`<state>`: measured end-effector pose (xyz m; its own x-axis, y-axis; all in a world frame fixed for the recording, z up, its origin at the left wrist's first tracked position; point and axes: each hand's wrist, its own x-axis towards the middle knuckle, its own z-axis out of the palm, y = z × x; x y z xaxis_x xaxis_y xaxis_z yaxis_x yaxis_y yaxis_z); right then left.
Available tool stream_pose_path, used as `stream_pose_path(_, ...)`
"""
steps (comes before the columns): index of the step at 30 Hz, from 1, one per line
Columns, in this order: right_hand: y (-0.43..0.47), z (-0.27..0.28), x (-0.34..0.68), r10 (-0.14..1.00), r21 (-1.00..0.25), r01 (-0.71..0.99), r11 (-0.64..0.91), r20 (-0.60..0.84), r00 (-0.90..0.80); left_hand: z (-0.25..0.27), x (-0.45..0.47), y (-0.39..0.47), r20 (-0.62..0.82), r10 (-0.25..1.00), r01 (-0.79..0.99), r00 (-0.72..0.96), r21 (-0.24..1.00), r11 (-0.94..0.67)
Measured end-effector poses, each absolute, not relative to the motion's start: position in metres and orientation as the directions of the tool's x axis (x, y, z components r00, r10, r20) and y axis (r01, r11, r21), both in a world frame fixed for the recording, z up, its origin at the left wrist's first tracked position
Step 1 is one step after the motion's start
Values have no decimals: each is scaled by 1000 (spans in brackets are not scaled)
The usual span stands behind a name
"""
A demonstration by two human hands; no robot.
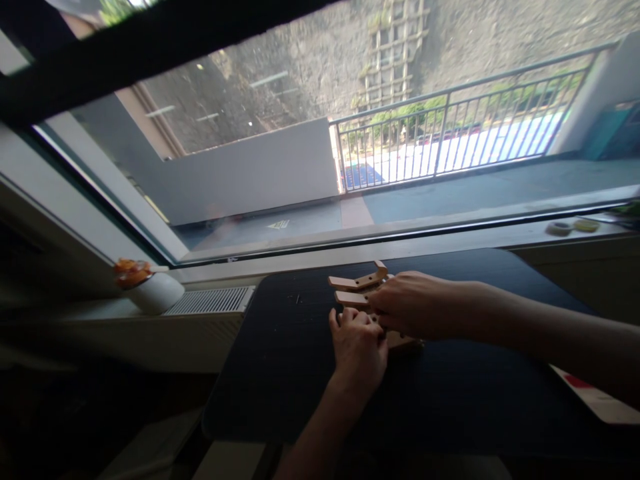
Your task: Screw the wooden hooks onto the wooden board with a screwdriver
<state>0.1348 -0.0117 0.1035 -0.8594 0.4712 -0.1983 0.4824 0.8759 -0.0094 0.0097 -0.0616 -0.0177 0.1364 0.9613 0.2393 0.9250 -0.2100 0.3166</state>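
Note:
A light wooden assembly (350, 299) with bent, L-shaped arms and dark screw holes lies on a dark table (285, 373). My left hand (357, 347) is closed on its near side, fingers curled over the wood. From the right, my right hand (420, 303) reaches across the top of the assembly with its fingers pinched together. Whatever those fingertips hold is hidden behind the hand. Part of a flat wooden base (403, 342) shows below the right hand. Left of the assembly, a small dark sliver, perhaps a screw, (299, 299) rests on the tabletop.
Beyond the table runs a window sill (320, 259) under a large window. A white pot with orange flowers (155, 293) stands at the left by a vent grille (213, 301). Rolls of tape (559, 229) sit on the sill at right. A pale board (597, 397) lies at lower right.

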Motion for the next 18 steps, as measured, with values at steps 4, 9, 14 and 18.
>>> stream_pose_path(4,-8,98,134,549,20,552,833,-146,-823,-19,10,-61,247,960,926,131,315,-207)
stream_pose_path(9,-9,98,133,545,-27,551,834,-120,-830,-17,9,-61,234,962,927,138,312,-209)
stream_pose_path(14,-16,109,134,536,-49,554,831,-194,-822,-15,10,-62,213,969,932,128,309,-191)
stream_pose_path(18,-19,111,134,490,-27,511,859,-243,-837,-15,10,-62,215,968,935,126,301,-189)
